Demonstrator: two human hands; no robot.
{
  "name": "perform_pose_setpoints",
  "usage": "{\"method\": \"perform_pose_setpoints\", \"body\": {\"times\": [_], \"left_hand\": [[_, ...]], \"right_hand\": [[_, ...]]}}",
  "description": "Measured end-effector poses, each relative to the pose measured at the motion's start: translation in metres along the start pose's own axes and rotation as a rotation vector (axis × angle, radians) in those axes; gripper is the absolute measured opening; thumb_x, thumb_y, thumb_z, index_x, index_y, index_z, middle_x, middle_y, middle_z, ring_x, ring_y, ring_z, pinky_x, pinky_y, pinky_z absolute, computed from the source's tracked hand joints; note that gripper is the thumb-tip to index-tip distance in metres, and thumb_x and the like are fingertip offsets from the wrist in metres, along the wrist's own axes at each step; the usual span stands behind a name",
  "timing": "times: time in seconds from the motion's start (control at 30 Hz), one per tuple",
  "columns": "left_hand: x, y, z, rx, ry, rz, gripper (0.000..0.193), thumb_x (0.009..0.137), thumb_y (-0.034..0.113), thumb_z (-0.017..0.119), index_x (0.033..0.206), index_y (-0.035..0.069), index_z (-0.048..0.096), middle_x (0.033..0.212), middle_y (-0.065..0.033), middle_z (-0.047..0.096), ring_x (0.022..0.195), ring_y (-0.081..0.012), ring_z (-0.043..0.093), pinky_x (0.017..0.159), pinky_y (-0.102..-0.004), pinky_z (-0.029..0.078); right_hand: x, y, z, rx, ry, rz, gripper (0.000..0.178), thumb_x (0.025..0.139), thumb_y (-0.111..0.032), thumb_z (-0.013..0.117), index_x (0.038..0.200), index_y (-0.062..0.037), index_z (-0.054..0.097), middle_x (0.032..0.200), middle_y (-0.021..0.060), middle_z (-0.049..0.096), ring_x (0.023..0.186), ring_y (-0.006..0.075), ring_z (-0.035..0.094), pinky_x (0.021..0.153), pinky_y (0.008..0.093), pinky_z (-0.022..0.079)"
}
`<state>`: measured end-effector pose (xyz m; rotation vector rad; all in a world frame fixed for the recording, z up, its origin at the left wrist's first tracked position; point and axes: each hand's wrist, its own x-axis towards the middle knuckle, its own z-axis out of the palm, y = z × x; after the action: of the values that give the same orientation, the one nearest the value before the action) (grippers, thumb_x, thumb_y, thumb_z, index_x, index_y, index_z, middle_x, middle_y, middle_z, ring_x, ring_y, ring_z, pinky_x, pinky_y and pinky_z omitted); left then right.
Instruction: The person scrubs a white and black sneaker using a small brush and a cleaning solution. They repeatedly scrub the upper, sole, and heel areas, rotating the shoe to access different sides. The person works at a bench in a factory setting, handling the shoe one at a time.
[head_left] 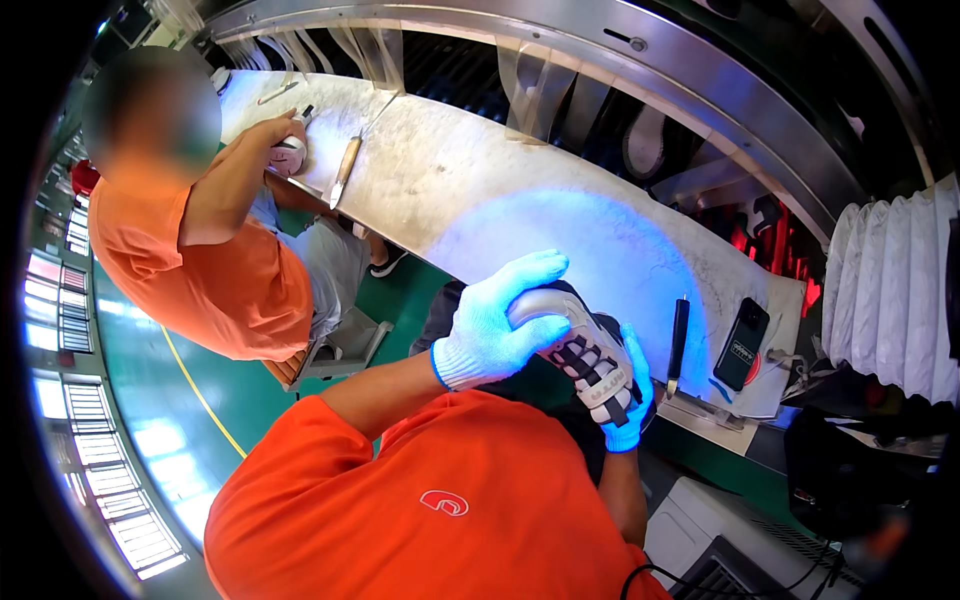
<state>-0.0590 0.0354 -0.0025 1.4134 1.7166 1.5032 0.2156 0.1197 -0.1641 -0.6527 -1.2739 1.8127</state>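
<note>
Dark lettering sits on the tongue end of the shoe point(588, 362) in front of you, and the phone point(742, 345) to your right carries a pale printed label on its dark back. Your orange shirt point(340, 490) bears a pale looped mark on the chest.

The shoe is held in the air close to your chest, at the near edge of the table point(420, 150). Its pale toe points up and to your left, and its long axis slants from there down to your right, laces facing up.

Your gloved left hand point(497, 325) is partly curled around the toe, thumb over its top. Your gloved right hand point(630, 400) holds the ankle end, fingers stretched along the side.
</note>
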Motion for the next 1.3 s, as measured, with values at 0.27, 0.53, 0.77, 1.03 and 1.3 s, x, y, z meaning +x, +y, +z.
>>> {"method": "perform_pose_setpoints", "body": {"times": [0.27,0.53,0.77,1.03,1.3], "left_hand": [[0.042,0.007,0.008,-0.019,-0.059,0.108,0.037,0.097,0.018,0.085,0.128,-0.002,0.077,0.147,-0.0237,0.071,0.134,-0.0356,0.072,0.111,-0.0460,0.058],[0.081,0.072,0.012,-0.674,-0.151,0.020,0.114,0.088,0.028,0.096,0.177,0.004,0.028,0.172,-0.0163,0.045,0.157,-0.0353,0.048,0.128,-0.0485,0.044],[0.013,-0.006,0.020,-0.316,-0.390,-0.249,0.074,0.097,0.019,0.086,0.161,0.000,0.053,0.152,-0.0188,0.065,0.140,-0.0299,0.066,0.115,-0.0440,0.057],[-0.013,-0.045,-0.016,-0.067,-0.406,-0.333,0.062,0.097,0.020,0.085,0.152,0.000,0.064,0.142,-0.0187,0.072,0.130,-0.0287,0.074,0.108,-0.0418,0.062],[0.012,-0.079,-0.039,0.087,-0.239,-0.273,0.054,0.096,0.028,0.081,0.143,0.001,0.072,0.134,-0.0217,0.076,0.123,-0.0340,0.076,0.107,-0.0443,0.060]], "right_hand": [[0.027,-0.046,0.026,-0.692,-0.003,-0.202,0.088,0.080,-0.019,0.102,0.155,0.0027,0.061,0.142,0.0164,0.074,0.126,0.0285,0.074,0.110,0.0461,0.061],[0.104,-0.126,0.025,0.181,0.188,-0.263,0.064,0.084,0.001,0.077,0.146,-0.0089,0.066,0.134,0.0031,0.069,0.117,0.0213,0.069,0.106,0.0432,0.055],[0.296,-0.411,0.168,-0.573,0.612,-1.064,0.065,0.094,-0.030,0.090,0.149,-0.0006,0.071,0.148,0.0123,0.074,0.127,0.0240,0.071,0.111,0.0437,0.053],[0.444,-0.514,0.153,-1.309,1.001,-0.831,0.074,0.087,-0.063,0.082,0.126,0.0001,0.081,0.125,0.0251,0.080,0.118,0.0421,0.076,0.105,0.0505,0.058],[0.458,-0.409,0.180,-1.412,0.565,-1.690,0.041,0.098,-0.022,0.076,0.135,-0.0052,0.073,0.132,0.0190,0.074,0.121,0.0407,0.070,0.109,0.0505,0.054]]}}
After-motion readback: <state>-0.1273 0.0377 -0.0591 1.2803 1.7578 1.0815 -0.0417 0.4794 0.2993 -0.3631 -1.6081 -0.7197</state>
